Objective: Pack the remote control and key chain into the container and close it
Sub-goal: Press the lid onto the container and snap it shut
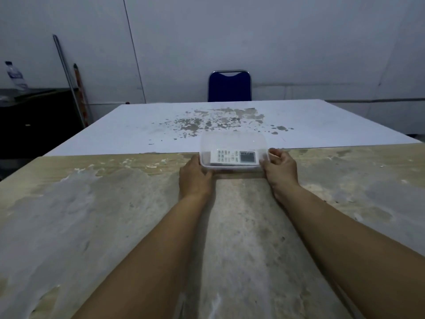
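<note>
A clear plastic container (233, 140) with a translucent lid on top rests on the worn table (92, 215), straddling the edge of a white sheet. A white remote control (233, 157) with a grey screen lies inside, seen through the plastic. I cannot make out the key chain. My left hand (195, 178) grips the container's left end, fingers wrapped along its side. At the right end, my right hand (280, 168) holds the corner, fingertips curled over the lid's rim. Both forearms stretch forward from the bottom of the view.
A white sheet (161, 125) with grey flaking patches covers the table's far half. A blue chair (229, 87) stands behind the table's far edge. At the far left a dark cabinet (34, 111) carries a water bottle (15, 75), with poles leaning on the wall.
</note>
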